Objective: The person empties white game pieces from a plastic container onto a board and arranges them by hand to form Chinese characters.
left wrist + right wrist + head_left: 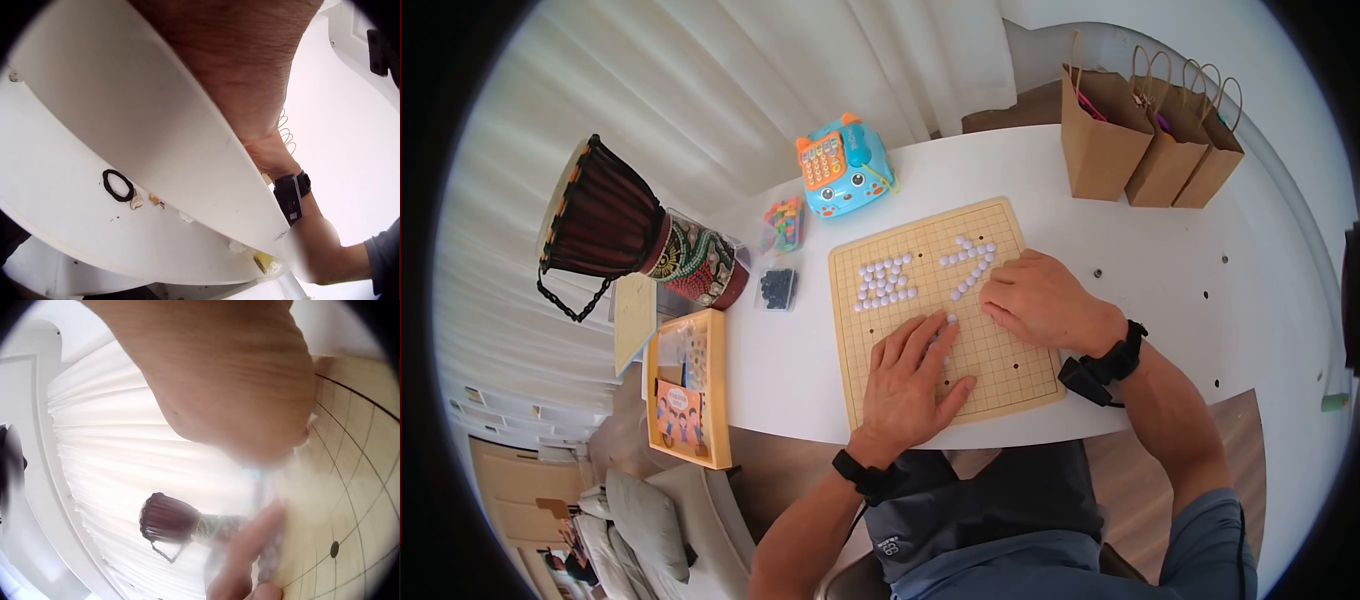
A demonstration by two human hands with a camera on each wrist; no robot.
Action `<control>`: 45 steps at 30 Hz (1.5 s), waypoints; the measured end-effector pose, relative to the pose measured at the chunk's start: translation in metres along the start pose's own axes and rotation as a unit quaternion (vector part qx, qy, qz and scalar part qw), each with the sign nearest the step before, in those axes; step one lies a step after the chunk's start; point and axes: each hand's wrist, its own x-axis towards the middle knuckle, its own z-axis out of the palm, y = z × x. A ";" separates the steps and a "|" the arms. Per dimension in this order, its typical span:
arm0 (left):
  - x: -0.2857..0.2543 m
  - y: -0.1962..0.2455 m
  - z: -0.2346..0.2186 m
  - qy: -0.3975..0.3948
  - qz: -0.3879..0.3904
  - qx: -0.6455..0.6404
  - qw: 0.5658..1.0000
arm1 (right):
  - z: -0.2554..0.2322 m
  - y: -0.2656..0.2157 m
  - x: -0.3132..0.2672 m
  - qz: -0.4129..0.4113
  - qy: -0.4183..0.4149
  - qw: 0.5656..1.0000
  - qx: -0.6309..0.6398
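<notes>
From my head view, the board (1000,345) lies flat on the white table (1140,300), before the person. It looks nearly square, so I cannot name one long axis; it is turned a little, and its far edge climbs towards the right. On it, the white stones (887,283) make a compact block at left. At right, a slanted row (971,281) has its long axis from far right to near left.

The left hand (908,385) lies on the board with fingers extended, grasping nothing that I see, and it hides some stones. The right hand (1045,300) has bent fingers beside the slanted row; whether it pinches a stone, I cannot tell. It covers part of the right edge.

Beyond the board stands a blue toy telephone (845,170); at left are two small boxes (778,288) and a drum (700,265). Paper bags (1105,140) stand at far right.

The board is pale yellow, with thin dark grid lines and black dots; the stones are small and round.
</notes>
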 end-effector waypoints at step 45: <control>0.022 0.006 0.016 0.033 0.005 -0.021 0.999 | 0.015 0.023 0.026 0.117 0.187 0.973 -0.069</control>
